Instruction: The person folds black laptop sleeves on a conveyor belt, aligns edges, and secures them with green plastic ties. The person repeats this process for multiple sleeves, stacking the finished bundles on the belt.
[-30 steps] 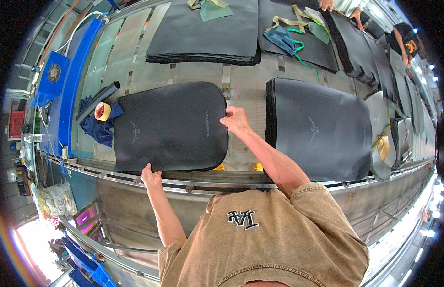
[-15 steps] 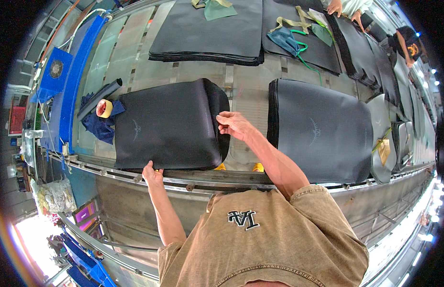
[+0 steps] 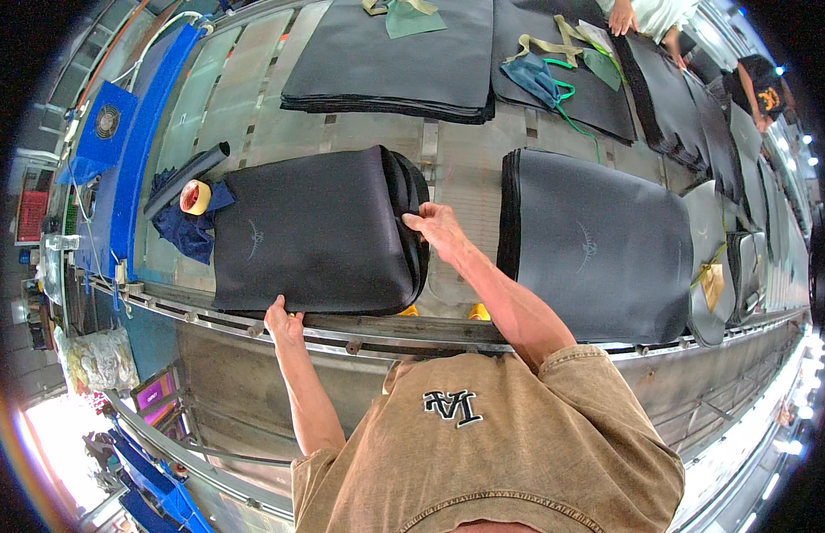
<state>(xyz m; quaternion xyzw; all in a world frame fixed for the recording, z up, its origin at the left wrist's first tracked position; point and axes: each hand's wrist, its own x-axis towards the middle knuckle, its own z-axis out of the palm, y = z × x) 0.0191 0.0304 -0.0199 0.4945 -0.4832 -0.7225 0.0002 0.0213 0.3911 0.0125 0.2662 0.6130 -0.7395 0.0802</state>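
In front of me lies a stack of black rubber-like sheets [image 3: 306, 231], with a faint printed mark on the top one. Its right end curls up, and the layers there stand apart. My right hand [image 3: 437, 231] pinches the edge of the sheets at that curled end, fingertips between the layers. My left hand [image 3: 285, 323] grips the near edge of the same stack, thumb on top, with its other fingers partly hidden below. To the right, apart from both hands, sits a second stack of black sheets [image 3: 599, 244] with a similar mark.
Left of my stack are a yellow tape roll [image 3: 195, 197], a dark tube [image 3: 186, 182] and a navy cloth [image 3: 182, 238]. Larger black sheets [image 3: 386, 62] lie behind, with a face mask [image 3: 530, 80] on the neighbouring pile. Another person's hand [image 3: 622, 18] rests at the far right. A metal rail [image 3: 395, 336] runs along the near edge.
The layers at the curled right end have spread further apart, with my right hand still on them. My left hand has stayed nearly in place.
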